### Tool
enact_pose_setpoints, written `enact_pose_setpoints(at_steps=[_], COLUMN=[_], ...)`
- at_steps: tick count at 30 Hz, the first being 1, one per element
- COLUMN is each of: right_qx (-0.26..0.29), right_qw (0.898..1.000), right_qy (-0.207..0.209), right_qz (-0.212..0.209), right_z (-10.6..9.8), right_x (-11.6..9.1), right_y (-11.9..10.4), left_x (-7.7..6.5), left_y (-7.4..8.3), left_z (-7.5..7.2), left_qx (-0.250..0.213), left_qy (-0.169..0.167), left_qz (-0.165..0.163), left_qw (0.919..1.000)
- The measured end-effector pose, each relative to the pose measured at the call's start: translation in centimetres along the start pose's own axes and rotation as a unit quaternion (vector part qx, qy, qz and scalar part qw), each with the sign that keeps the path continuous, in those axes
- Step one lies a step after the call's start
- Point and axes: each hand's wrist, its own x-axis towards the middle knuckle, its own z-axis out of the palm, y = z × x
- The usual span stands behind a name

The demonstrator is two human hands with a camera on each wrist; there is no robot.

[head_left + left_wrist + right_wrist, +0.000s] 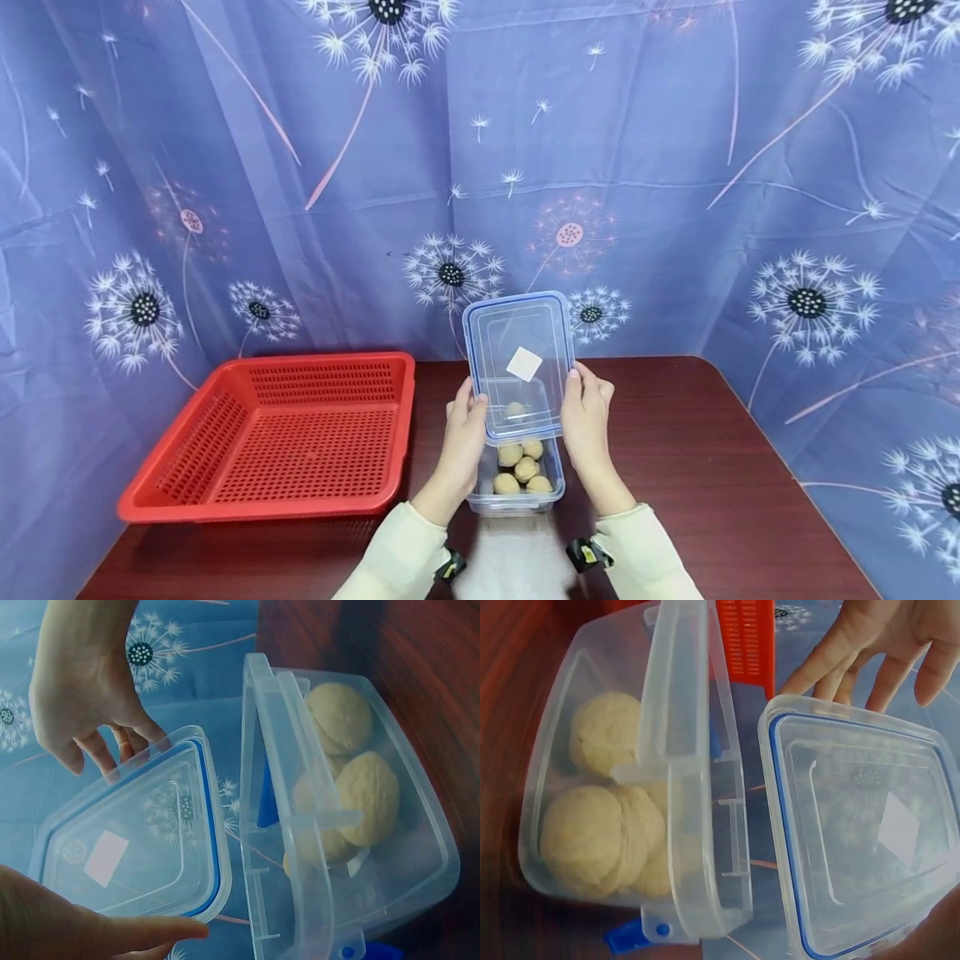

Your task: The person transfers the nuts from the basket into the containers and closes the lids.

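A clear plastic lid [519, 312] with a blue seal and a white diamond-shaped label [524, 364] is held up, tilted, over the far part of a clear food container [517, 505]. My left hand [462, 433] grips its left edge, thumb on the face toward me. On the opposite edge, my right hand [587, 421] pinches it the same way. Several walnuts [527, 469] lie inside the container, some seen through the lid. In the right wrist view, a gap shows between the lid [855, 825] and the container's rim [694, 847]; a blue clip [626, 936] hangs folded outward.
To the left stands a red perforated plastic basket [315, 450]. Everything rests on a dark reddish wooden table [705, 475]. A blue curtain with dandelion prints [645, 142] hangs behind it and along both sides.
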Motion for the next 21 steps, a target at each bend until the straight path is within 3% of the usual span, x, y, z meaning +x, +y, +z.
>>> enact_pose_setpoints(at_steps=[5, 9, 17, 21], right_qx=[0.060, 0.131, 0.197, 0.249], right_qw=[0.997, 0.989, 0.977, 0.962], right_qy=[-0.024, -0.049, -0.066, -0.091], right_qz=[0.031, 0.049, 0.052, 0.067], right_z=[0.2, 0.1, 0.1, -0.2], right_x=[-0.2, -0.4, -0.2, -0.1], right_y=[-0.1, 0.0, -0.1, -0.2], left_x=[0.4, 0.8, 1.4, 1.5], left_y=[-0.4, -0.4, 0.0, 0.0], left_z=[-0.3, -0.4, -0.5, -0.6], left_qx=[0.013, -0.007, -0.068, -0.115], left_qy=[0.012, 0.007, 0.012, 0.006], left_qz=[0.031, 0.035, -0.018, -0.022], left_qw=[0.9994, 0.9993, 0.9975, 0.9931])
